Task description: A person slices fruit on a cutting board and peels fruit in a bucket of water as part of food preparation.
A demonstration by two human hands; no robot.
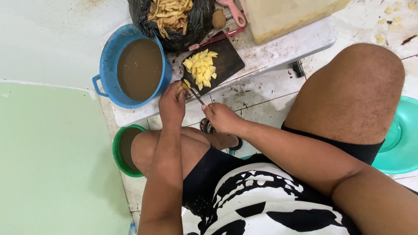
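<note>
My left hand (172, 104) pinches a small yellow potato piece (183, 87) at the near corner of a dark cutting board (228, 61). My right hand (222, 117) grips a knife (197, 95) whose blade points up at that piece. A heap of cut yellow potato slices (201, 68) lies on the board.
A blue tub of brown water (106, 65) stands left of the board on a low white table (287, 43). A black bag of peelings (174, 17), a whole potato (218, 19), a pink peeler (235, 13), a green bucket (116, 148) and a teal basin (402, 139) surround me.
</note>
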